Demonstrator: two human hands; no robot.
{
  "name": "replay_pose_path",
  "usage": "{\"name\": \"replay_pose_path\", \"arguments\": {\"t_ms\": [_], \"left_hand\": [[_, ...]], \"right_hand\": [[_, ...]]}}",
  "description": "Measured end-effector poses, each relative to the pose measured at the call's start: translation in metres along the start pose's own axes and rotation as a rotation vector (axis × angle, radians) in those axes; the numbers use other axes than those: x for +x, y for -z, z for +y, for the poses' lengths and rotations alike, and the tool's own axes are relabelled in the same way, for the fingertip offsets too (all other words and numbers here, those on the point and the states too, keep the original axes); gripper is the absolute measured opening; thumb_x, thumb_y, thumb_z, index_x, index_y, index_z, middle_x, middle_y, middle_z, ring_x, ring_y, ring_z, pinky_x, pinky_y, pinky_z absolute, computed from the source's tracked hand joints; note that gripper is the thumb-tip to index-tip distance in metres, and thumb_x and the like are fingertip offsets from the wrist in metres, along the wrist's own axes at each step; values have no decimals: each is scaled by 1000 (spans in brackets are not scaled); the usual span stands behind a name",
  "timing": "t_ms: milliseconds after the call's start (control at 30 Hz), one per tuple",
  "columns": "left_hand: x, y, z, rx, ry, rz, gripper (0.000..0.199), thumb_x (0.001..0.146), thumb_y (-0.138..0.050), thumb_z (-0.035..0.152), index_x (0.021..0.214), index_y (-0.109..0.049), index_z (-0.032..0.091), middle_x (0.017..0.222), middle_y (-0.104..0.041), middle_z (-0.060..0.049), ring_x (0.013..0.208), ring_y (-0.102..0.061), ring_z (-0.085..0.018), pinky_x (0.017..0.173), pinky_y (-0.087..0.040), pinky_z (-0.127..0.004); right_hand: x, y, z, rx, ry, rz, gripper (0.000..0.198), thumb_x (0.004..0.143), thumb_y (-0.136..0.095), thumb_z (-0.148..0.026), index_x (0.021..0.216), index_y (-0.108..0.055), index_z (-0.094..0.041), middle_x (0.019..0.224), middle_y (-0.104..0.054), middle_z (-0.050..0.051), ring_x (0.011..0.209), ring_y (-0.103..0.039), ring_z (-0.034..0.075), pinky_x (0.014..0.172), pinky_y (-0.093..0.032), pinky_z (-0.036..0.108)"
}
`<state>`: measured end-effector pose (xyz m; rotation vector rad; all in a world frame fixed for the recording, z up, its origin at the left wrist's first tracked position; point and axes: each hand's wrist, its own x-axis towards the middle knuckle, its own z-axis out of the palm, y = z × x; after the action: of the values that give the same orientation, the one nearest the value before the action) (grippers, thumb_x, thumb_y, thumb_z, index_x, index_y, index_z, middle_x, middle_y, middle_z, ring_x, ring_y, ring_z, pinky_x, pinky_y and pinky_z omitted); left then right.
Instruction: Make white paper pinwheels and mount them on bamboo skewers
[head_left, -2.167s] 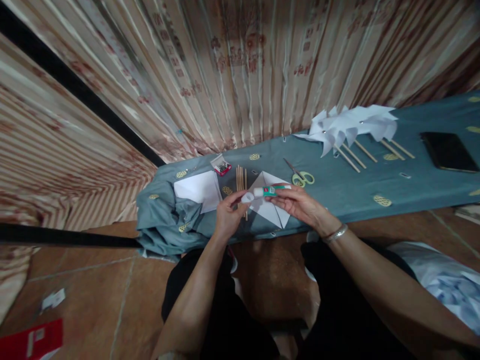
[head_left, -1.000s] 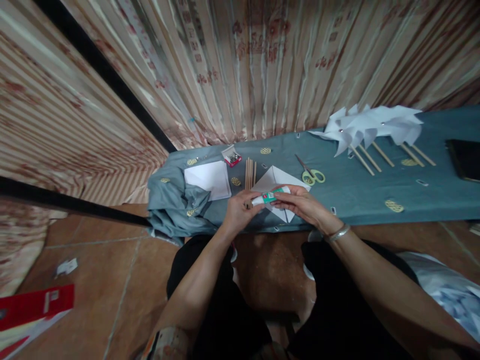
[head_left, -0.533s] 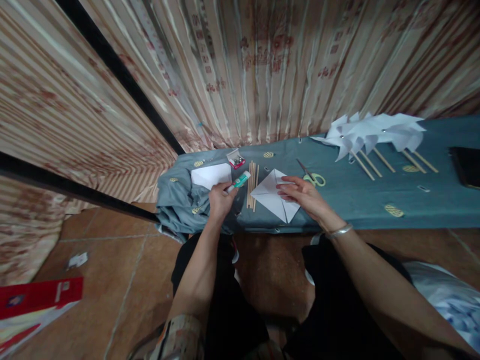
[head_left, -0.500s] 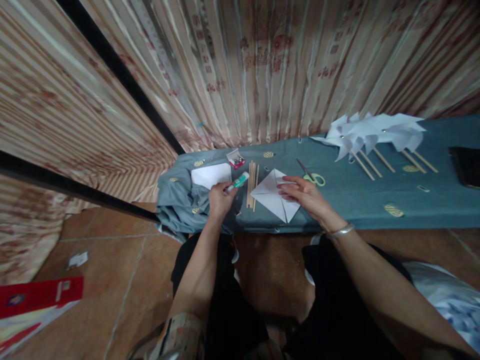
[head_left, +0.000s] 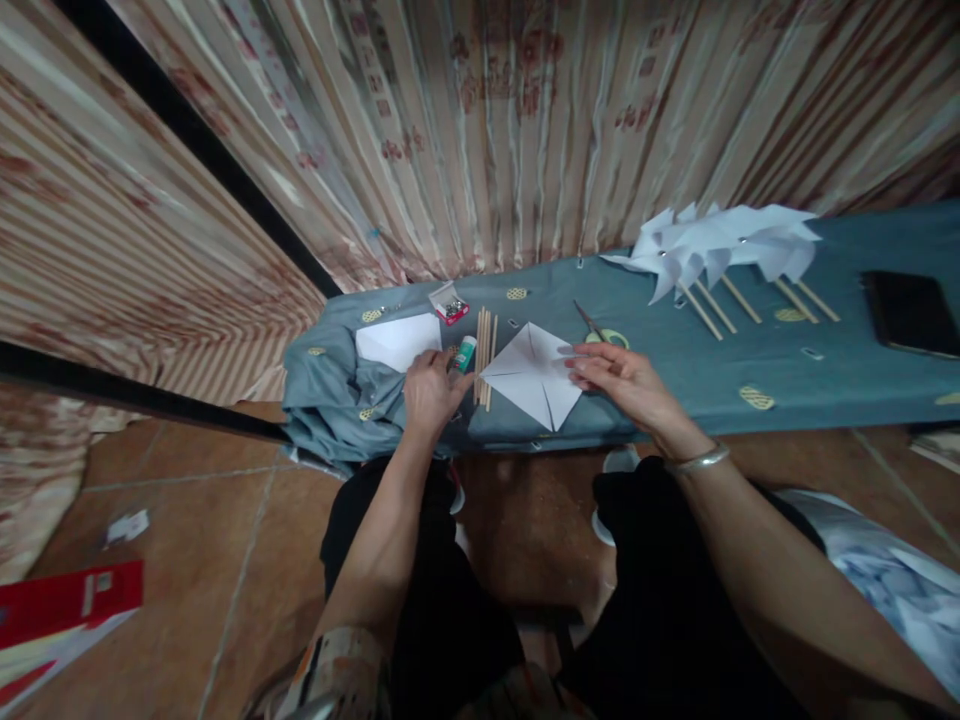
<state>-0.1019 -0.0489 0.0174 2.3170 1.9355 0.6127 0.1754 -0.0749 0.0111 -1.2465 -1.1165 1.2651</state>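
Note:
A white square paper [head_left: 529, 375] with slits cut in from its corners lies on the blue cloth, one corner pointing at me. My right hand [head_left: 619, 378] grips its right corner between thumb and fingers. My left hand [head_left: 435, 392] is open at the paper's left corner, thumb stretched toward that tip. Between its thumb and fingers is a green and white glue stick [head_left: 464, 354], which looks released; its lower end is partly hidden. Several wooden sticks [head_left: 486, 345] lie side by side, partly beneath the paper's left corner.
Behind are a white paper stack [head_left: 397, 340], an open box of metal pins [head_left: 449, 304] and green-handled scissors [head_left: 600, 332]. Several paper pinwheels [head_left: 727, 245] on sticks and a black phone [head_left: 911, 312] lie to the right. A curtain [head_left: 510, 150] hangs behind the cloth-covered surface.
My left hand has lowered the glue stick beside the wooden sticks and loosened its fingers. My right hand has moved from above the paper to its right corner. The view has shifted slightly.

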Motion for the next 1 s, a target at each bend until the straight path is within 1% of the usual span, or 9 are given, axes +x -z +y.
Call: {"name": "replay_pose_path", "arguments": {"t_ms": [67, 167, 233, 333, 433, 667, 833, 933, 1000], "left_hand": [[-8, -1, 10, -79, -181, 22, 41, 81, -68, 37, 116, -64, 17, 118, -64, -13, 111, -57, -29, 95, -46, -41], [-21, -10, 31, -194, -537, -109, 42, 81, -69, 31, 120, -61, 17, 128, -59, -13, 117, -53, -29, 98, -45, -45], [-27, -18, 43, -221, -638, -174, 44, 79, -71, 27, 119, -61, 15, 129, -58, -14, 119, -51, -29, 100, -44, -46], [-28, -28, 52, -218, -643, -234, 45, 77, -72, 22, 119, -60, 16, 128, -59, -14, 118, -50, -29, 100, -45, -47], [-25, -32, 52, -209, -630, -259, 41, 80, -70, 22, 119, -60, 15, 123, -61, -13, 114, -52, -28, 99, -47, -47], [-23, -34, 49, -260, -630, -205, 22, 91, -57, 27, 106, -66, 14, 111, -67, -11, 105, -57, -23, 93, -51, -40], [-18, -39, 52, -397, -487, -168, 24, 95, -49, 26, 100, -69, 15, 100, -71, -8, 96, -62, -20, 88, -52, -36], [-13, -40, 54, -414, -406, -163, 24, 95, -49, 26, 97, -70, 15, 96, -70, -8, 92, -63, -20, 85, -52, -35], [-11, -40, 56, -403, -369, -180, 24, 95, -49, 26, 96, -70, 15, 93, -70, -8, 89, -62, -20, 84, -52, -34]], "right_hand": [[-4, 2, 2, -214, 127, -5, 23, 77, -71, -29, 99, -72, -22, 95, -76, 4, 83, -71, 17, 79, -56, 31], [-11, 1, 7, -618, 352, -77, 22, 87, -58, -23, 103, -72, -22, 109, -74, 6, 102, -68, 23, 96, -50, 42], [-15, -1, 12, -806, 457, -146, 25, 89, -51, -18, 103, -72, -20, 114, -72, 8, 109, -65, 25, 101, -48, 46], [-19, -2, 21, -947, 529, -206, 29, 89, -46, -12, 104, -71, -17, 115, -71, 11, 110, -63, 26, 99, -49, 47], [-22, -2, 25, -995, 548, -230, 31, 87, -46, -9, 104, -70, -15, 117, -70, 13, 111, -62, 26, 98, -50, 47], [-24, -1, 22, -960, 540, -207, 30, 89, -44, -11, 104, -70, -12, 117, -69, 15, 110, -62, 25, 98, -50, 48], [-23, -4, 19, -935, 485, -188, 26, 89, -46, -12, 100, -70, -16, 114, -70, 12, 108, -63, 25, 96, -51, 47], [-23, -6, 18, -918, 444, -170, 23, 90, -49, -15, 99, -69, -18, 112, -70, 10, 107, -63, 24, 94, -52, 47], [-23, -8, 17, -917, 447, -155, 21, 90, -49, -17, 98, -69, -16, 111, -70, 11, 106, -64, 25, 94, -52, 47]]}}
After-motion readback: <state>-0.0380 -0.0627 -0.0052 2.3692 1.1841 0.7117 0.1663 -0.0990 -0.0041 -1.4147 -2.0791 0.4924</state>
